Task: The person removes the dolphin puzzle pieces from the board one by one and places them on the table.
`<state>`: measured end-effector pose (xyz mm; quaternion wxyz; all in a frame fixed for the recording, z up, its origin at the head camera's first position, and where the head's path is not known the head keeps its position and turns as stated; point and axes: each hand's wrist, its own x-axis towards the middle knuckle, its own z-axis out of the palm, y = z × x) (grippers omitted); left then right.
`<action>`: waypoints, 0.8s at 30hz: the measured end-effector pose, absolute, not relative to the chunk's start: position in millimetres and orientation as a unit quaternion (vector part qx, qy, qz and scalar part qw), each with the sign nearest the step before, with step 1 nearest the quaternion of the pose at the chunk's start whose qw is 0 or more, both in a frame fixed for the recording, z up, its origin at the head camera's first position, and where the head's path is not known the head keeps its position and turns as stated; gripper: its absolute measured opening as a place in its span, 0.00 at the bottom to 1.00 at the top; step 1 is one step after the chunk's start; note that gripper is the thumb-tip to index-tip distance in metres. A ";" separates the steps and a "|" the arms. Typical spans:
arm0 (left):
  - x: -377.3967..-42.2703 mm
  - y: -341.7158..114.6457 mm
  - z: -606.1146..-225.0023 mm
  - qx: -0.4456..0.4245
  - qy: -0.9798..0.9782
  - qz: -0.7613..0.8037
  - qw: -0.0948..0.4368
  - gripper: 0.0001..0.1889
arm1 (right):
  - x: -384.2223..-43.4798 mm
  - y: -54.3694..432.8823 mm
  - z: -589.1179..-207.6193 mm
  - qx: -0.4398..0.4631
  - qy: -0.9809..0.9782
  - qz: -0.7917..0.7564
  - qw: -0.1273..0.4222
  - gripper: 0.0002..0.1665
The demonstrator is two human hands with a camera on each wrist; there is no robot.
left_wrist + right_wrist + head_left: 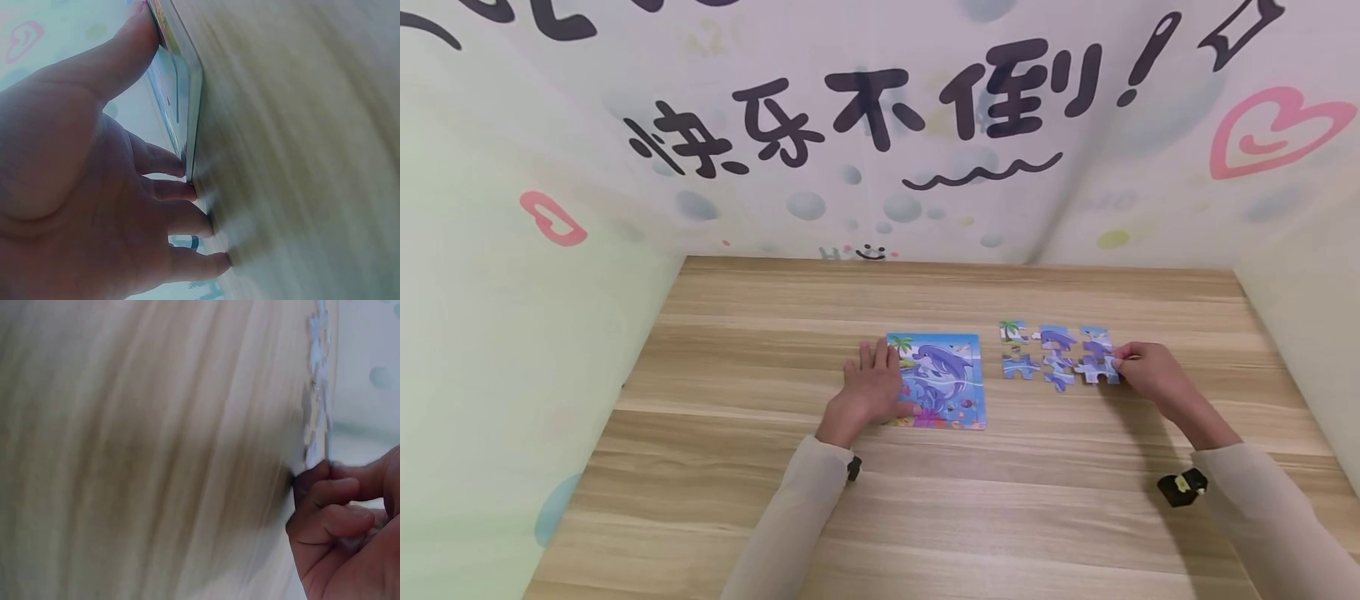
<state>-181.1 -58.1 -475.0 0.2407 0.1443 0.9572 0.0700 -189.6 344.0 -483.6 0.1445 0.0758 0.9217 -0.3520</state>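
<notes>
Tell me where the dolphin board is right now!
In the head view, the dolphin board lies on the wooden table, just left of the puzzle pieces, with the left hand at its left edge.

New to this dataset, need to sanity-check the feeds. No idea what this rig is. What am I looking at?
No machine here: a person in beige sleeves works with a bare left hand and bare right hand. The wide picture comes from a camera on the head, looking forward and down. The other two come from wrist cameras, one per hand, which is why the wood-grain table looks tipped on its side.

On it lie a flat blue rectangular board printed with purple dolphins and, to its right, a group of flat, blue-and-purple jigsaw pieces. The left hand rests at the board's left edge, thumb on its lower part. The right hand pinches the right edge of the lower-right jigsaw piece.
</notes>
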 end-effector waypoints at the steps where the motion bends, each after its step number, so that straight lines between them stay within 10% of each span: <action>1: -181.3 -58.0 -475.3 0.144 0.957 0.071 0.241 0.55 | -189.6 345.1 -483.4 0.075 0.922 -0.350 0.147 0.16; 24: -181.1 -58.0 -476.3 0.143 0.957 0.069 0.243 0.55 | -189.1 352.5 -481.6 0.027 0.961 -0.244 0.127 0.17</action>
